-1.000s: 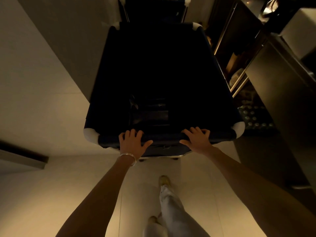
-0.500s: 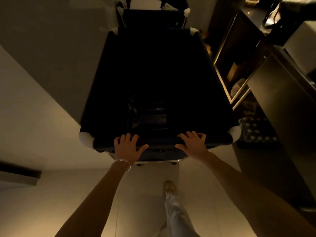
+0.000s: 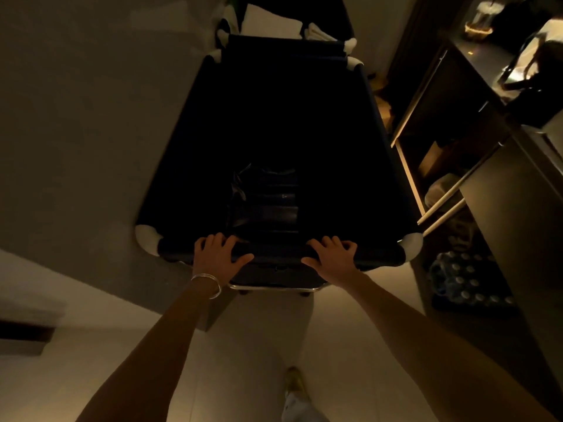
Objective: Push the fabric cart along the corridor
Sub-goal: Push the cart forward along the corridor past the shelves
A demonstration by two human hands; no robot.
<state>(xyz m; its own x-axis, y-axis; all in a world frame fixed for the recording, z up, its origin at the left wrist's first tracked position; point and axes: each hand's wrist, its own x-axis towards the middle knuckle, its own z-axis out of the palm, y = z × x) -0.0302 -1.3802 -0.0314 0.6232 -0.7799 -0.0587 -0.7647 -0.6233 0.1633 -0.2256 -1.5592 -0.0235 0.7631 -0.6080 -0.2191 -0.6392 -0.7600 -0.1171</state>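
A deep fabric cart (image 3: 189,153) of dark blue cloth with white corner caps fills the middle of the head view. Its inside is very dark; something dark lies at the bottom. My left hand (image 3: 217,256), with a thin bangle at the wrist, lies over the near rim, fingers curled onto it. My right hand (image 3: 332,256) grips the same rim further right. Both arms are stretched out straight.
A grey wall (image 3: 85,117) runs close along the cart's left side. On the right stand dark open shelves (image 3: 432,138) and a pack of bottles (image 3: 466,278) on the floor. A second cart with white linen (image 3: 271,22) stands just ahead. Pale floor tiles lie underfoot.
The cart has rolled forward along the corridor, and I have walked after it. The shelves and bottles on the right have slid nearer. Both hands keep their places on the rim.
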